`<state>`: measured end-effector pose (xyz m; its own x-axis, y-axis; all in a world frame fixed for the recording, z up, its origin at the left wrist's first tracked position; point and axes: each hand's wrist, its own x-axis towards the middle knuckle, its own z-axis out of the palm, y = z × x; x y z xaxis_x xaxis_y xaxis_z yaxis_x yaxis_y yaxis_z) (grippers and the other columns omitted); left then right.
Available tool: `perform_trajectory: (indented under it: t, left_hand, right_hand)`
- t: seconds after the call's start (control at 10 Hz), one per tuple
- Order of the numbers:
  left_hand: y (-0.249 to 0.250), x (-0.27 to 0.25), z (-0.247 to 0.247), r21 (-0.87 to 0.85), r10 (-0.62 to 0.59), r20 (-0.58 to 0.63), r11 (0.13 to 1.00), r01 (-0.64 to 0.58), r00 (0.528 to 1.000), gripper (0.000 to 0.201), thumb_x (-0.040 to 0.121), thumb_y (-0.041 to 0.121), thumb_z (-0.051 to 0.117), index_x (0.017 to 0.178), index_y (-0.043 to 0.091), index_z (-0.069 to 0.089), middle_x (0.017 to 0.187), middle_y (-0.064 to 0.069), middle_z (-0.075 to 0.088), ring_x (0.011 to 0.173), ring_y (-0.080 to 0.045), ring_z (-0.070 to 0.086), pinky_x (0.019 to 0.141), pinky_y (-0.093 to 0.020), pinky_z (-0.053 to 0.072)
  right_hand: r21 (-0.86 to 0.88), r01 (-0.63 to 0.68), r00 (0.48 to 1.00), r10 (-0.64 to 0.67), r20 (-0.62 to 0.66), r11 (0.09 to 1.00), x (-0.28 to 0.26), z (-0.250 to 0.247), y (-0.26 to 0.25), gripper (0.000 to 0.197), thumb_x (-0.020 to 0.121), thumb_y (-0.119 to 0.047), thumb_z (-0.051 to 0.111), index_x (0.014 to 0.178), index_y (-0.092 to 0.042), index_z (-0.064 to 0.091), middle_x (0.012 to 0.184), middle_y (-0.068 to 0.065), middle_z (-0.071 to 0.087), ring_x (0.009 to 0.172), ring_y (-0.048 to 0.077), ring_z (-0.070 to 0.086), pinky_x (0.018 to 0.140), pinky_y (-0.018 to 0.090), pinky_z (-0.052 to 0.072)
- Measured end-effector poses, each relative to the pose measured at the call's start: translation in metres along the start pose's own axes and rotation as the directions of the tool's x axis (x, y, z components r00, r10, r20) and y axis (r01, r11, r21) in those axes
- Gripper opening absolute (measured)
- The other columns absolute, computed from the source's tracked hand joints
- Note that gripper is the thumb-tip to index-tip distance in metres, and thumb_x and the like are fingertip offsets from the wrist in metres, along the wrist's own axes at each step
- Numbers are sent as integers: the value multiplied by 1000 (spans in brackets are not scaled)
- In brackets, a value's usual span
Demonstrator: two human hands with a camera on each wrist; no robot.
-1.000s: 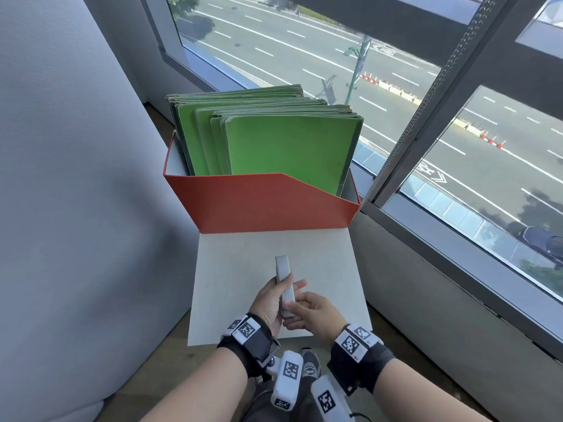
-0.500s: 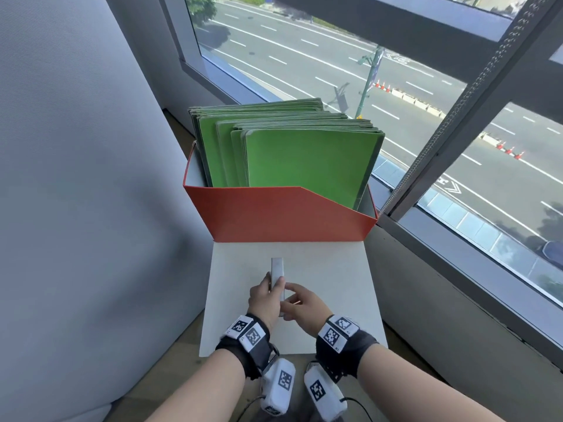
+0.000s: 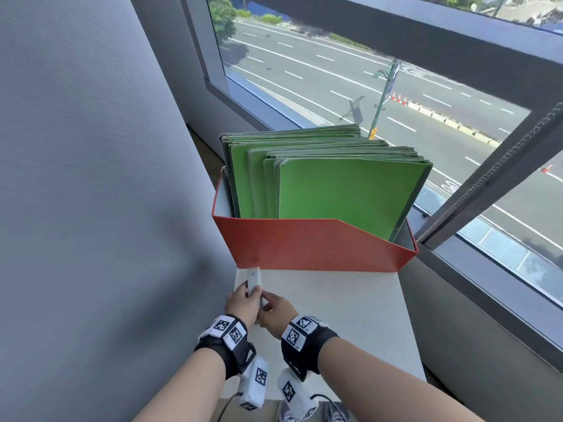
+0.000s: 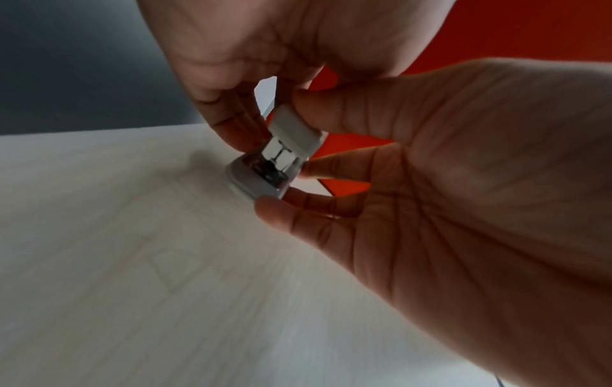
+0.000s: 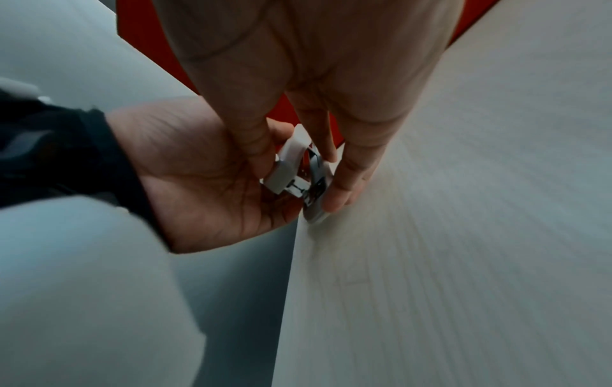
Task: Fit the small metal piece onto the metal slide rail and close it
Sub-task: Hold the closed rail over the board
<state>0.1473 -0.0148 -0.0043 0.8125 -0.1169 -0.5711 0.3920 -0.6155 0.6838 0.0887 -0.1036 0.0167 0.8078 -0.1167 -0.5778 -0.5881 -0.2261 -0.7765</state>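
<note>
The slide rail point(image 3: 253, 281) is a small white-cased device lying low over the white table point(image 3: 350, 315), close to its left edge. In the left wrist view it is hinged apart: an upper white half point(image 4: 294, 125), a lower white half point(image 4: 250, 180), and shiny metal parts point(image 4: 278, 157) between them. I cannot tell a separate small metal piece apart from these. My left hand point(image 3: 243, 300) grips the device from the left, thumb on the upper half. My right hand point(image 3: 271, 303) pinches it from the right, its fingertips point(image 5: 334, 199) on the lower half.
A red file box point(image 3: 313, 245) full of upright green folders point(image 3: 344, 190) stands right behind the device. A grey partition point(image 3: 91, 208) runs along the table's left edge. A window frame point(image 3: 487, 178) and sill lie to the right.
Both hands have carried the device from the table's middle to its left edge, closer to the red box and lower over the tabletop. Both hands keep their hold.
</note>
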Motion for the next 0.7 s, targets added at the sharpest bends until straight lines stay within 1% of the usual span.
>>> perform_trajectory:
  t: [0.1, 0.2, 0.3, 0.4, 0.5, 0.6, 0.7]
  left_hand:
    - [-1, 5, 1, 11, -33, 4, 999, 33, 999, 33, 87, 36, 49, 112, 22, 66, 110, -10, 66, 99, -31, 65, 90, -37, 54]
    - [-3, 8, 3, 28, -50, -6, 998, 50, 999, 31, 89, 31, 49, 112, 19, 67, 103, -10, 59, 102, -34, 62, 87, -32, 51]
    - [-3, 5, 5, 52, -51, -9, 997, 52, 999, 32, 87, 30, 49, 113, 21, 67, 102, -10, 60, 104, -34, 61, 92, -33, 49]
    - [-8, 12, 8, 103, -19, -11, 994, 20, 1000, 40, 81, 39, 46, 115, 28, 65, 113, -13, 64, 102, -32, 62, 97, -39, 49]
    - [-12, 15, 9, 158, -26, -15, 987, 28, 1000, 43, 82, 41, 45, 119, 29, 62, 117, -14, 62, 106, -33, 59, 98, -39, 47]
    - [-10, 11, 6, 181, -37, -26, 983, 41, 999, 40, 80, 47, 43, 107, 23, 62, 117, -16, 60, 104, -34, 58, 95, -36, 47]
    - [-10, -8, 7, 208, -45, -102, 976, 66, 994, 41, 84, 47, 47, 105, 13, 57, 117, -20, 54, 106, -39, 55, 95, -38, 46]
  right_hand:
    - [-65, -20, 1000, 19, -17, 998, 15, 11, 6, 44, 69, -26, 49, 111, -14, 57, 90, 23, 68, 76, 33, 64, 64, 34, 52]
    - [-158, -22, 1000, 20, -10, 987, 24, 19, 14, 50, 66, -30, 43, 111, -11, 54, 92, 26, 66, 93, 38, 60, 76, 42, 54]
    - [-222, -21, 1000, 15, -26, 975, 20, 20, 9, 57, 66, -30, 36, 115, -6, 51, 102, 25, 63, 97, 36, 55, 71, 30, 40]
    - [-269, -11, 1000, 5, -20, 963, 20, 21, 11, 50, 75, -25, 30, 115, -3, 49, 109, 26, 60, 99, 34, 47, 79, 34, 39]
    - [-262, -21, 1000, 18, -17, 965, 11, 15, 6, 33, 87, -12, 35, 116, -2, 48, 114, 26, 57, 106, 35, 46, 86, 37, 43]
    - [-252, -21, 999, 12, -40, 968, -1, 5, 6, 32, 89, -18, 43, 117, -3, 48, 118, 23, 52, 106, 36, 54, 89, 35, 46]
    - [-233, 39, 996, -56, -67, 972, -21, -13, 1, 43, 89, -28, 50, 126, -8, 46, 124, 16, 51, 103, 30, 60, 90, 34, 48]
